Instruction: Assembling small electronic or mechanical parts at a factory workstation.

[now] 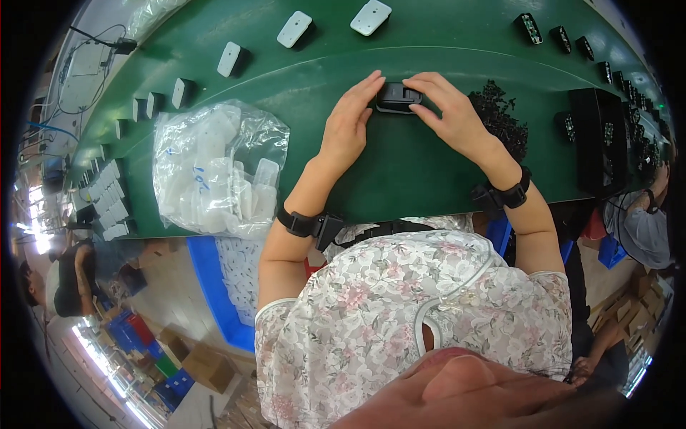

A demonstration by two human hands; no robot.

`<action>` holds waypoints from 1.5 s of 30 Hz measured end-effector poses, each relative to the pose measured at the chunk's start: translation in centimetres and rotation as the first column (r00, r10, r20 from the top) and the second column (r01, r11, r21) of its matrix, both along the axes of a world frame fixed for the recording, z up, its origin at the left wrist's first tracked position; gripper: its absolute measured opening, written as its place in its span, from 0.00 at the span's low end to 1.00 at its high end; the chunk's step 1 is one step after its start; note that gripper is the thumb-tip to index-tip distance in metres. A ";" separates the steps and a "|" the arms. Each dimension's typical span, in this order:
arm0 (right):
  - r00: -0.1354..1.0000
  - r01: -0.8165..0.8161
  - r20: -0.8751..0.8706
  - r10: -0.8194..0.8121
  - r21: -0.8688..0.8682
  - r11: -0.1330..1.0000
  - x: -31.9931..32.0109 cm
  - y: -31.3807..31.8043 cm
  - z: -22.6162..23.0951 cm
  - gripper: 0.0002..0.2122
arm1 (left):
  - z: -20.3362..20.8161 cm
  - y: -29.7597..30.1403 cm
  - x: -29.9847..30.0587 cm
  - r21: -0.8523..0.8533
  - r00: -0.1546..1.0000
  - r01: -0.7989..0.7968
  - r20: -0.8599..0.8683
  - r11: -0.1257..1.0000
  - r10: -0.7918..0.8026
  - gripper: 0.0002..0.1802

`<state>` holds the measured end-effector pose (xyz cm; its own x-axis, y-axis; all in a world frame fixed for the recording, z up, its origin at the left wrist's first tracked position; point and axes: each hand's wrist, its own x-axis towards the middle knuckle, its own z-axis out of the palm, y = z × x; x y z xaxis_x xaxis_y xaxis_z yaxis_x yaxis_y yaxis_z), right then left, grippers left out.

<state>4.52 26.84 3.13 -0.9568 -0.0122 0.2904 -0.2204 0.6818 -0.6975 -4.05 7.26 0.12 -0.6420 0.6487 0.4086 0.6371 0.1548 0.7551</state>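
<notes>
A black plastic casing (pixel 394 94) sits on the green tabletop (pixel 400 168), out ahead of the person and between the two hands. The left hand (pixel 346 123) lies along its left side, fingers nearly together and pointing away from the body, thumb a little apart; whether they press on it, I cannot tell. The right hand (pixel 449 113) pinches its right end between thumb and forefinger.

Just beyond the right hand is a heap of small black parts (pixel 499 120). Further right stands an open black box (pixel 590 146), with circuit-board units (pixel 529 28) spaced along the table's edge. To the left lies a clear plastic bag (pixel 214 171) of white covers, and white-topped casings (pixel 369 18) follow the far edge. Both wrists wear black straps (pixel 300 224). Below the table, at left, a blue bin (pixel 214 293) holds white pieces.
</notes>
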 end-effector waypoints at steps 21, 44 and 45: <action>0.973 -0.053 0.208 0.097 -0.210 0.976 -2.2 2.0 -0.7 0.17 | -0.9 1.3 -0.6 -0.117 0.960 -0.092 -0.276 0.989 0.056 0.28; 0.989 0.101 -0.065 -0.133 -0.362 0.927 -0.8 -1.2 0.8 0.17 | 2.5 0.1 -2.5 0.072 0.782 -0.316 0.584 0.946 0.217 0.12; 0.988 0.110 -0.066 -0.143 -0.360 0.926 -0.6 -0.8 0.8 0.17 | 1.9 -0.2 -3.8 0.094 0.767 -0.339 0.603 0.936 0.217 0.13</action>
